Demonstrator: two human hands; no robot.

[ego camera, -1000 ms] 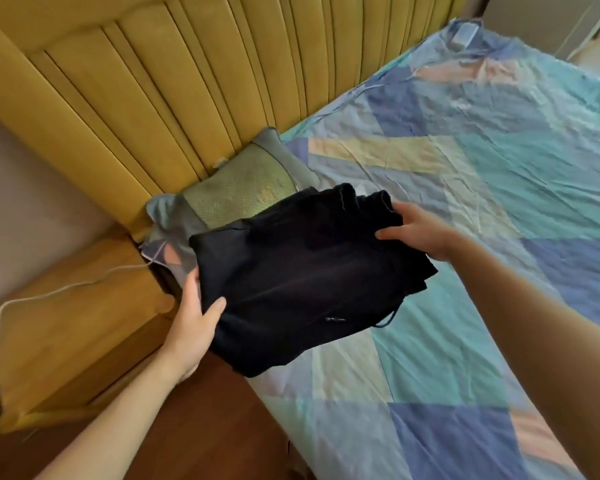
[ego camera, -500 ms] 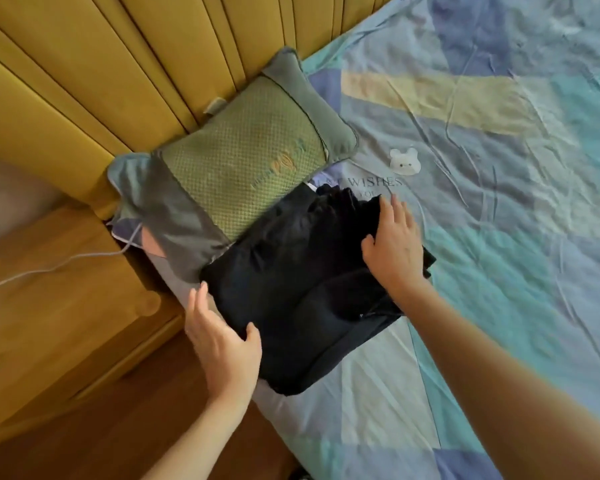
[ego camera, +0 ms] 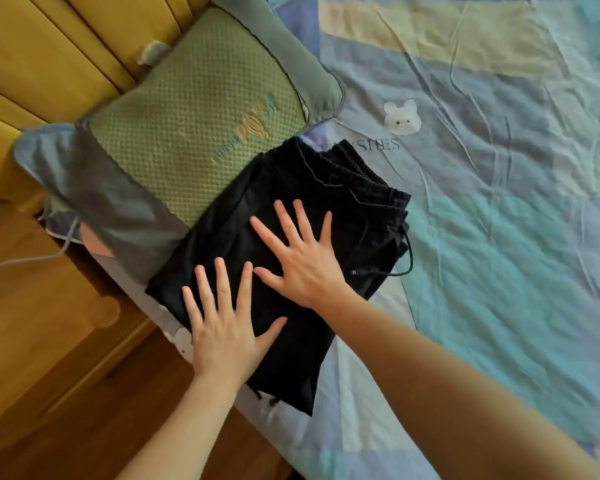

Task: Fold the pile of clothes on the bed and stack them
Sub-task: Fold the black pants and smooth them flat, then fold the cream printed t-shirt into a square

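Folded black garment (ego camera: 326,202) flat on bed sheet (ego camera: 499,237), near bed's edge, centre of view. Elastic waistband (ego camera: 354,174) with gathered ruffles at 1 o'clock end of garment; black drawcord (ego camera: 407,258) looping off onto sheet at 3 o'clock side. Far corner at 11 o'clock touching or slightly overlapping green pillow (ego camera: 194,109); can't tell which. Left hand (ego camera: 222,327) flat on garment's 7 o'clock part, palm down, fingers straight and spread, thumb out toward 3 o'clock; gripping nothing, just pressing on fabric. Right hand (ego camera: 305,261) flat on garment's middle, palm down, fingers straight and fanned toward 12 o'clock, thumb toward 9 o'clock; also gripping nothing. Right thumb tip just beside left index fingertip, apparently not touching. Both forearms bare, entering from 6 and 5 o'clock. Pillow at 11 o'clock: textured green centre, grey-blue border, embroidered lettering, lying against yellow padded headboard (ego camera: 49,46). Sheet patchwork of blue, teal, pale yellow, creased; white bear print (ego camera: 400,117) and partly covered text "WISHES" at 1 o'clock of garment. Wooden nightstand (ego camera: 49,323) at 8 o'clock, white cable (ego camera: 25,261) lying across its top. Wood floor along bottom edge at 7 o'clock.
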